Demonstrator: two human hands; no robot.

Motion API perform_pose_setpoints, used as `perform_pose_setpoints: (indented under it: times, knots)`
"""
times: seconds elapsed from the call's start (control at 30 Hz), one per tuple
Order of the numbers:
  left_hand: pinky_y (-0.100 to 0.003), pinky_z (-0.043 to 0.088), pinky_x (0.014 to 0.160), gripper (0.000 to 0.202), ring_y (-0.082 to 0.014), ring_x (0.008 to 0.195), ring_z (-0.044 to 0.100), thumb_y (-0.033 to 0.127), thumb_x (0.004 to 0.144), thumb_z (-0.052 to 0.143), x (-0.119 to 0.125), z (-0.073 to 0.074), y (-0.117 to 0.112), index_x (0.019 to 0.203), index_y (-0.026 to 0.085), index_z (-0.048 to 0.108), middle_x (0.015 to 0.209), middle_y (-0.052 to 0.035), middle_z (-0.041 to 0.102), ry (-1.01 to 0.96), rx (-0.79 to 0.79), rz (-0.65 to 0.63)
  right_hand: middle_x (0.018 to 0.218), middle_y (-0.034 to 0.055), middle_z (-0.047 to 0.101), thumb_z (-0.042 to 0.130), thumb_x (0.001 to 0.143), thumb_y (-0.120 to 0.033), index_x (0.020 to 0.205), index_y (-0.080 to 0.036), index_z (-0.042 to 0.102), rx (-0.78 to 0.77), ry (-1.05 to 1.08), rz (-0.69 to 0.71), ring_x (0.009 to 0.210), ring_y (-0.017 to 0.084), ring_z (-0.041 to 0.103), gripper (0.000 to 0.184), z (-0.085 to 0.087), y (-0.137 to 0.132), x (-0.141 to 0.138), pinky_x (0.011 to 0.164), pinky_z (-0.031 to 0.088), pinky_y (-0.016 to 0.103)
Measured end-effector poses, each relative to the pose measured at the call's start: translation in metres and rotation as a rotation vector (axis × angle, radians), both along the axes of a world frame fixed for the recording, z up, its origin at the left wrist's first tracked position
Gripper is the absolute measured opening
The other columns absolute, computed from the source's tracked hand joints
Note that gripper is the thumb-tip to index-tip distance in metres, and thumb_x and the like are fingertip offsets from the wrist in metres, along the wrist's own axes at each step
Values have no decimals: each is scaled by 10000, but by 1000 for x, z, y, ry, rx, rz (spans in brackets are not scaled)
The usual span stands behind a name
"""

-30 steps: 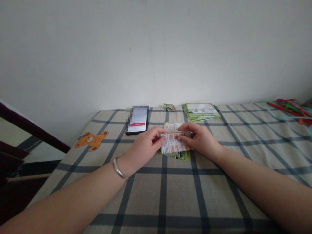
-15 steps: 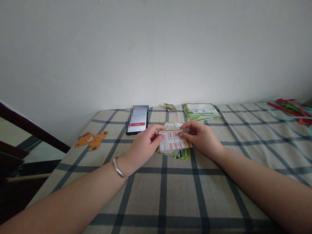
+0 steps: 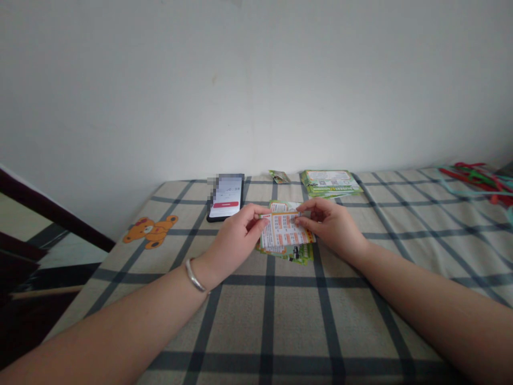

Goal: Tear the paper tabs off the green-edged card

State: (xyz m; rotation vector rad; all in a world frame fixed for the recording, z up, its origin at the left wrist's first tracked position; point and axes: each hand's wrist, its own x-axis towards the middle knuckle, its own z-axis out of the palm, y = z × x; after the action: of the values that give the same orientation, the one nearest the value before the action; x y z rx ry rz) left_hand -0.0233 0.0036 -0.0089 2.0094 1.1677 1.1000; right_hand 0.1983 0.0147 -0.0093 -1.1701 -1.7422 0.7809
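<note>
Both hands pinch the top edge of a small printed leaflet (image 3: pixel 284 233), white with orange blocks. My left hand (image 3: pixel 237 237), with a silver bracelet on its wrist, grips the upper left corner. My right hand (image 3: pixel 329 223) grips the upper right corner. The leaflet is tilted up over a few green leaflets (image 3: pixel 294 255) lying on the checked cloth (image 3: pixel 280 315).
A black phone (image 3: pixel 226 197) with a lit screen lies behind my left hand. A stack of green leaflets (image 3: pixel 329 183) and a small folded piece (image 3: pixel 279 176) sit near the wall. Red and green straps (image 3: pixel 479 179) lie at the far right. A bear print (image 3: pixel 151 230) marks the cloth's left side.
My fingers have slid from the middle of the leaflet up to its top edge, and the leaflet has been lifted a little off the pile.
</note>
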Motion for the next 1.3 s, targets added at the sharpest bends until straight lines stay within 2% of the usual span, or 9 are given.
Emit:
perform_pose_setpoints:
  times: [0.1, 0.27, 0.6, 0.83, 1.07, 1.3]
  knots:
    - [-267, 548, 679, 168, -141, 804, 655, 238, 914, 508, 0, 0, 0, 1060, 190, 574, 956, -30, 675, -7, -3, 0, 641, -28, 576, 704, 757, -345, 869, -196, 637, 34, -28, -16, 543, 97, 485, 198, -1, 0, 1, 476, 397, 234]
    - [-263, 546, 671, 164, -139, 794, 659, 243, 917, 505, 0, 1, 0, 1054, 186, 576, 944, -27, 683, 15, 7, 7, 639, -12, 607, 692, 769, -366, 851, -190, 665, 4, -25, -22, 545, 107, 510, 196, -2, 1, 2, 480, 409, 240]
    - [-280, 531, 757, 144, -136, 817, 660, 189, 896, 545, -3, -1, 5, 1015, 206, 623, 931, 5, 701, 221, 67, 41, 719, 8, 697, 695, 766, -274, 848, -201, 715, -57, -154, -40, 624, 138, 608, 111, 0, 3, 4, 561, 468, 260]
    - [-292, 521, 783, 142, -145, 838, 656, 155, 887, 560, -2, 2, 5, 1001, 191, 638, 950, -4, 705, 314, 81, 48, 714, -12, 699, 679, 786, -252, 843, -222, 727, -2, -245, -34, 613, 127, 601, 80, -1, 5, 6, 564, 458, 253]
    - [-314, 509, 804, 92, -154, 842, 648, 156, 875, 585, -1, 3, 6, 938, 186, 645, 936, -9, 702, 318, 86, 44, 720, -10, 698, 675, 783, -230, 827, -222, 725, -13, -253, -29, 624, 128, 602, 67, 0, 6, 5, 573, 459, 254]
    - [-289, 522, 734, 116, -142, 799, 657, 207, 887, 560, -4, -2, 9, 977, 198, 634, 905, 1, 702, 148, -26, 17, 711, -6, 691, 662, 783, -254, 828, -214, 711, -67, -129, -17, 627, 131, 605, 78, 0, 7, 5, 564, 468, 252]
